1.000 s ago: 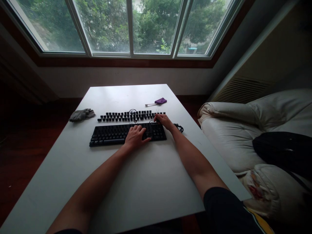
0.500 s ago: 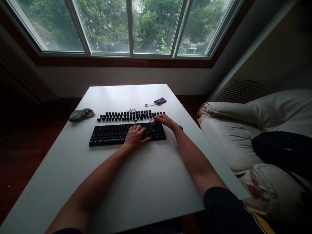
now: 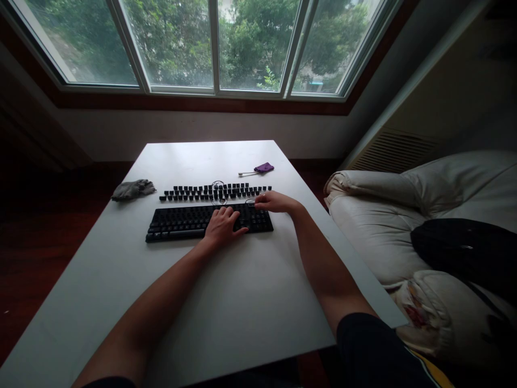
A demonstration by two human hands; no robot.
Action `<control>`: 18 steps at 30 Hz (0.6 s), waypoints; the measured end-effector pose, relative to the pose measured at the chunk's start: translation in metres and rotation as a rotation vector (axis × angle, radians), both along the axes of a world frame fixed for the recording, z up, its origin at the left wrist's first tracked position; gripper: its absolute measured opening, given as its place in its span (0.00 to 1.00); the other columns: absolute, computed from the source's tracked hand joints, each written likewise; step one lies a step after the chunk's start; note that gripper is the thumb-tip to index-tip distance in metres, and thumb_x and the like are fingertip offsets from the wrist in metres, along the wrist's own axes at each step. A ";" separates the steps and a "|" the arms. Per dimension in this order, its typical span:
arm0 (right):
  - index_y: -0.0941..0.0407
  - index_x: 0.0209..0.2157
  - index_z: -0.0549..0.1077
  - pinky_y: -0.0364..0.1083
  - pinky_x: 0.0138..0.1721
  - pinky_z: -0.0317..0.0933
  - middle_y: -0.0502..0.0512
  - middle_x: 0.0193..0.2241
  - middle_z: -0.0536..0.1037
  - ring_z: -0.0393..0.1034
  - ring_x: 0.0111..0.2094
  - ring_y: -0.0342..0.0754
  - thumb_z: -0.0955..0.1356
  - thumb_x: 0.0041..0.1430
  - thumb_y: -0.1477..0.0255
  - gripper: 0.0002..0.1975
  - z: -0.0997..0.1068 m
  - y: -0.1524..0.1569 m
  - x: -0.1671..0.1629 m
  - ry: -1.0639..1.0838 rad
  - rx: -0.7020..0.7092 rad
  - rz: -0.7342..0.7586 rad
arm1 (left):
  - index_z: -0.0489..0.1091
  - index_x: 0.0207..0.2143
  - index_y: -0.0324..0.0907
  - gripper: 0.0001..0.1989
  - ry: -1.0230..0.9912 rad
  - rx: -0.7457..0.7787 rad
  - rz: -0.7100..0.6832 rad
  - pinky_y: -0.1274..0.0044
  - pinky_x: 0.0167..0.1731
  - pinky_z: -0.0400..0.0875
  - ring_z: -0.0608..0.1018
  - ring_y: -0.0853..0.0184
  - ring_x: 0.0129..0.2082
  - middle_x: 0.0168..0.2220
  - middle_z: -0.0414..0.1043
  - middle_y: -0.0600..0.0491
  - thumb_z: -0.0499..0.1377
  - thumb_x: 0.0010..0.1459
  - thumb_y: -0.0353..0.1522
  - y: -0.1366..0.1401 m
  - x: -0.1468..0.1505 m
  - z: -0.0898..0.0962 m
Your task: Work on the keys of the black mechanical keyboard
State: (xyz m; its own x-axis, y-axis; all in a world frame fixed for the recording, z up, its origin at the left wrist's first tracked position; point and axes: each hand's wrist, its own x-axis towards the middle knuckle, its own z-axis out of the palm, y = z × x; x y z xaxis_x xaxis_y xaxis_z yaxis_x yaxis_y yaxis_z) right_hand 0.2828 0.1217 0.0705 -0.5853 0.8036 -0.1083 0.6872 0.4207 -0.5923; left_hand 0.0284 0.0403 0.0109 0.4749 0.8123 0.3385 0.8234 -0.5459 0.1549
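Note:
A black keyboard (image 3: pixel 181 220) lies on the white table (image 3: pixel 226 302) in front of me. My left hand (image 3: pixel 224 226) rests across its right-hand half, fingers spread and thumb out to the side. At the keyboard's upper right corner, my right hand (image 3: pixel 274 201) has its fingertips pinched together. A thin wire loop (image 3: pixel 249 201) shows just beside those fingertips; what they hold is too small to make out. Behind the keyboard, loose black keycaps (image 3: pixel 194 193) stand in rows, with a thin dark cable (image 3: pixel 218 182) curling among them.
A crumpled grey cloth (image 3: pixel 133 189) lies by the table's left edge. Toward the back right is a purple cloth or pouch (image 3: pixel 264 167) with a thin white-tipped stick (image 3: pixel 247 173) beside it. A pale sofa (image 3: pixel 371 226) holding a black bag (image 3: pixel 464 253) stands to the right.
My right wrist has lifted and turned, and the fingers have dropped slightly toward the keyboard's top right corner. The left hand stays in place on the keys.

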 end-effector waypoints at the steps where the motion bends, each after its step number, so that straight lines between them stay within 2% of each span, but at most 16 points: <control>1: 0.55 0.35 0.81 0.44 0.34 0.56 0.50 0.29 0.79 0.68 0.31 0.46 0.68 0.59 0.60 0.14 0.001 -0.001 -0.002 -0.017 0.013 -0.012 | 0.71 0.50 0.44 0.25 0.000 0.002 0.001 0.62 0.47 0.62 0.69 0.52 0.46 0.45 0.69 0.44 0.58 0.60 0.52 0.000 0.000 0.000; 4: 0.55 0.36 0.80 0.43 0.33 0.55 0.50 0.27 0.78 0.68 0.30 0.46 0.66 0.61 0.61 0.14 -0.002 -0.002 -0.007 -0.006 0.032 -0.066 | 0.71 0.49 0.44 0.25 0.007 0.011 0.005 0.63 0.47 0.62 0.69 0.53 0.46 0.45 0.69 0.44 0.58 0.60 0.52 -0.001 0.000 0.000; 9: 0.56 0.34 0.78 0.43 0.33 0.55 0.51 0.26 0.77 0.68 0.30 0.46 0.64 0.63 0.63 0.14 -0.017 0.004 -0.011 0.062 0.146 -0.210 | 0.70 0.50 0.44 0.25 0.016 0.025 0.024 0.63 0.47 0.62 0.68 0.53 0.47 0.45 0.69 0.44 0.57 0.61 0.52 -0.002 0.001 -0.001; 16: 0.55 0.33 0.77 0.44 0.35 0.56 0.52 0.27 0.77 0.68 0.30 0.47 0.66 0.63 0.58 0.16 -0.032 -0.001 -0.017 0.061 0.247 -0.203 | 0.70 0.50 0.44 0.25 0.012 0.007 0.028 0.62 0.48 0.61 0.68 0.53 0.47 0.45 0.69 0.44 0.57 0.61 0.52 -0.003 -0.002 0.001; 18: 0.55 0.35 0.76 0.45 0.37 0.58 0.54 0.30 0.78 0.69 0.33 0.49 0.65 0.64 0.58 0.16 -0.039 -0.008 -0.020 0.107 0.303 -0.261 | 0.70 0.50 0.44 0.25 0.006 0.006 0.027 0.62 0.49 0.61 0.68 0.53 0.47 0.45 0.69 0.44 0.57 0.61 0.53 -0.003 -0.003 0.001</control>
